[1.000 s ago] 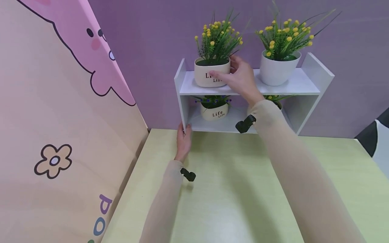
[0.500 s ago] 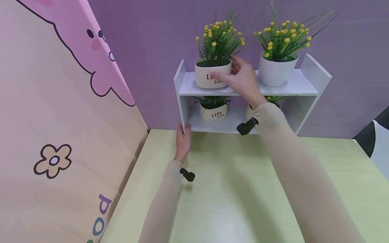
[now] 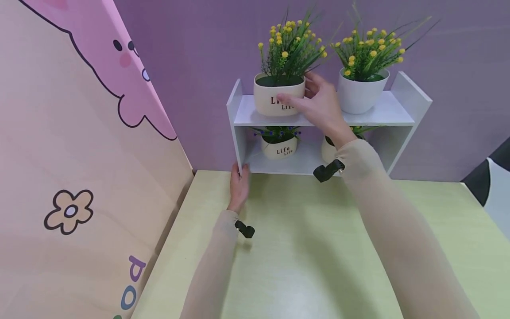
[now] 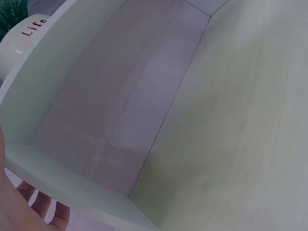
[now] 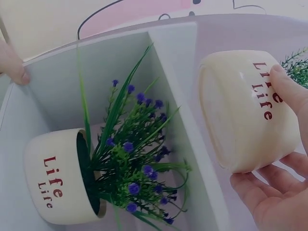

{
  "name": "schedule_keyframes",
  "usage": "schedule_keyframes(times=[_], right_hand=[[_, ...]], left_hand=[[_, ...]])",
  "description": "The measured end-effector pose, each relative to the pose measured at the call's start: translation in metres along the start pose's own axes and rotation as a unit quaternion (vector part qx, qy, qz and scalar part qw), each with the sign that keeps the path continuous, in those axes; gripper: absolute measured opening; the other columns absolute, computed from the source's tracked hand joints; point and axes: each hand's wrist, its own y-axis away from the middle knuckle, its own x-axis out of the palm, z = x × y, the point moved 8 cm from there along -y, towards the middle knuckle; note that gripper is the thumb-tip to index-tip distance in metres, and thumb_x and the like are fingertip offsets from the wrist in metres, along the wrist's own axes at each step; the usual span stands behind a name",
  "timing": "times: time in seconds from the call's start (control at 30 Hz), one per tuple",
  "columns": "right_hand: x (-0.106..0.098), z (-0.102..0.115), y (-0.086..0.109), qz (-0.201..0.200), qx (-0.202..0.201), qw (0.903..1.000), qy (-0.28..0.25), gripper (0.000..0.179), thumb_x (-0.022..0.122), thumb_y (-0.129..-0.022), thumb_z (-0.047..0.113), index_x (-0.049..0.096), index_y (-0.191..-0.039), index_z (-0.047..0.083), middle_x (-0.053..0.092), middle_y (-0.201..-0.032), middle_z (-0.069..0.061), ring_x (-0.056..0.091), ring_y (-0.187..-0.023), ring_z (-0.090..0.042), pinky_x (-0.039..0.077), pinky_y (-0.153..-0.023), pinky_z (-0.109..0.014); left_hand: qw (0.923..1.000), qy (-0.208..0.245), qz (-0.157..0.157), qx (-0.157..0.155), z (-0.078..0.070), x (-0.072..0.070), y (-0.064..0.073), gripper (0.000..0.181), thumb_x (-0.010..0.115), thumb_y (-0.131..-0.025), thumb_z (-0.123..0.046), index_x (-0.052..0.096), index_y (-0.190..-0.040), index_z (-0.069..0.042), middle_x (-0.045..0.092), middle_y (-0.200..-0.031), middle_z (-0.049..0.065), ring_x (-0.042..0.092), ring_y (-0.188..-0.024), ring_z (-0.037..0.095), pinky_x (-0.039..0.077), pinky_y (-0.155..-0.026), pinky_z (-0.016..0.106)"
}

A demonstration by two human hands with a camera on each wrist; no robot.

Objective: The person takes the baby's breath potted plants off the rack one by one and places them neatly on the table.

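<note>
My right hand [image 3: 320,106] grips the right end of a cream oval flowerpot [image 3: 264,101] marked "Life", thumb across its front. Yellow artificial flowers [image 3: 291,53] stand in it. The right wrist view shows the pot's underside, with the held pot [image 5: 240,106] raised off the upper board. My left hand [image 3: 239,188] grips the lower left side panel of the white two-tier shelf [image 3: 410,99]; in the left wrist view, fingers [image 4: 41,204] wrap behind the panel. On the lower tier sits another cream "Life" pot [image 3: 279,149] with purple-blue flowers [image 5: 139,163].
A round white pot [image 3: 360,95] with yellow flowers stands on the upper tier's right. Below it, a cream pot [image 3: 328,150] is partly hidden by my right forearm. The shelf stands on a pale wood table [image 3: 287,248] against a purple wall [image 3: 191,88]; a printed panel [image 3: 99,168] rises at left.
The pot in my right hand has risen slightly from the upper board, its flowers leaning a little further right. My left hand keeps its grip on the shelf's side panel.
</note>
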Motion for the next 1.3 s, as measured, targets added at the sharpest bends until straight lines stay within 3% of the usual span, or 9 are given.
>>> schedule_keyframes(times=[0.43,0.63,0.93,1.3], right_hand=[[-0.010,0.005,0.009,-0.008,-0.022,0.9997,0.009,0.095,0.089,-0.086,0.040,0.041,-0.165,0.019,0.055,-0.162,-0.006,0.056,-0.147,-0.023,0.046,-0.121,-0.037],[-0.009,0.008,0.018,-0.008,-0.042,0.9991,0.003,0.085,0.090,-0.086,0.040,0.049,-0.159,0.022,0.061,-0.156,-0.006,0.061,-0.142,-0.024,0.051,-0.116,-0.040],[-0.004,0.010,0.031,0.006,-0.047,0.9988,-0.015,0.085,0.089,-0.087,0.038,0.048,-0.160,0.023,0.059,-0.158,-0.005,0.060,-0.143,-0.023,0.052,-0.115,-0.040],[0.000,0.009,0.040,0.009,-0.056,0.9980,-0.028,0.082,0.089,-0.087,0.036,0.050,-0.159,0.024,0.060,-0.156,-0.004,0.060,-0.143,-0.022,0.052,-0.115,-0.039]], left_hand=[[0.9995,0.020,0.017,-0.015,0.000,0.003,-0.001,0.060,0.043,-0.113,-0.041,0.039,-0.165,-0.013,0.051,-0.160,0.019,0.049,-0.146,0.036,0.038,-0.122,0.058],[0.9989,0.038,0.022,-0.013,0.003,0.005,-0.001,0.057,0.043,-0.114,-0.037,0.039,-0.163,-0.009,0.051,-0.158,0.021,0.050,-0.143,0.038,0.038,-0.121,0.059],[0.9985,0.039,0.030,-0.023,0.003,0.005,0.001,0.057,0.041,-0.115,-0.037,0.038,-0.164,-0.010,0.050,-0.158,0.020,0.050,-0.143,0.038,0.039,-0.119,0.060],[0.9994,0.023,0.017,-0.022,0.002,0.001,0.000,0.057,0.042,-0.114,-0.039,0.039,-0.165,-0.012,0.051,-0.159,0.021,0.051,-0.143,0.039,0.042,-0.117,0.061]])
